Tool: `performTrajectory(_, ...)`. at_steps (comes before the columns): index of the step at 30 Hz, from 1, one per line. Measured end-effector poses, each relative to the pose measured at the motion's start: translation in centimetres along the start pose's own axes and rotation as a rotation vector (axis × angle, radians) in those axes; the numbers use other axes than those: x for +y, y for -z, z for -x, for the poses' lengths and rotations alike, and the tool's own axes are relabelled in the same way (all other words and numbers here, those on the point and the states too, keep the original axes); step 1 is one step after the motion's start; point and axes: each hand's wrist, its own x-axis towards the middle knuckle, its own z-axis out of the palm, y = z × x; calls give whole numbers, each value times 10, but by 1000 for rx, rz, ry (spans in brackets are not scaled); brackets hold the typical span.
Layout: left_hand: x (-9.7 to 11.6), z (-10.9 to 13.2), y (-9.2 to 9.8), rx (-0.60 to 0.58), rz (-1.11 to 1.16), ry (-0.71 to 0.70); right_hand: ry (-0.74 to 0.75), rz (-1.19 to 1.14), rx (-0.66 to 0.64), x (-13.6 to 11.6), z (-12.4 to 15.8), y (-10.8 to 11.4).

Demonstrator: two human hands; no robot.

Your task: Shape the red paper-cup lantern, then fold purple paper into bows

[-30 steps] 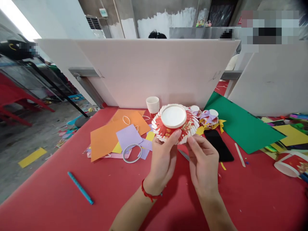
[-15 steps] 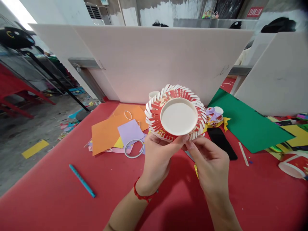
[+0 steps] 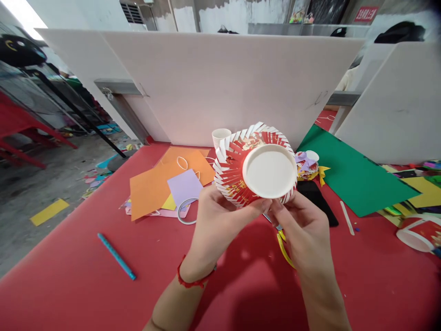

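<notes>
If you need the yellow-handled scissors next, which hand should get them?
Probably the right hand: the scissors lie partly hidden behind it, while the left hand is farther away. The left could perhaps hold the folded paper cup alone, since both hands have a grip on it.

The cup [image 3: 237, 179] looks like printed paper, its white base smooth and matt, its folded strips ridged. The orange sheets [image 3: 148, 191] are matt paper; the pen [image 3: 116, 256], smooth plastic. The bracelet [image 3: 196, 281] appears cord, the floor [image 3: 17, 250] rough concrete.
</notes>
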Motion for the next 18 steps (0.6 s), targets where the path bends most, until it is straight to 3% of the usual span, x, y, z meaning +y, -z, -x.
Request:
performTrajectory(4, 4, -2, 3, -55, -3, -25, -49, -112, 7, 2, -3, 3)
performTrajectory(10, 7, -3, 13, -323, -145, -122, -104, -191, 135, 0, -3, 3)
performTrajectory(18, 6, -3, 14, -277, -364, -401, -113, -235, 51, -3, 0, 5)
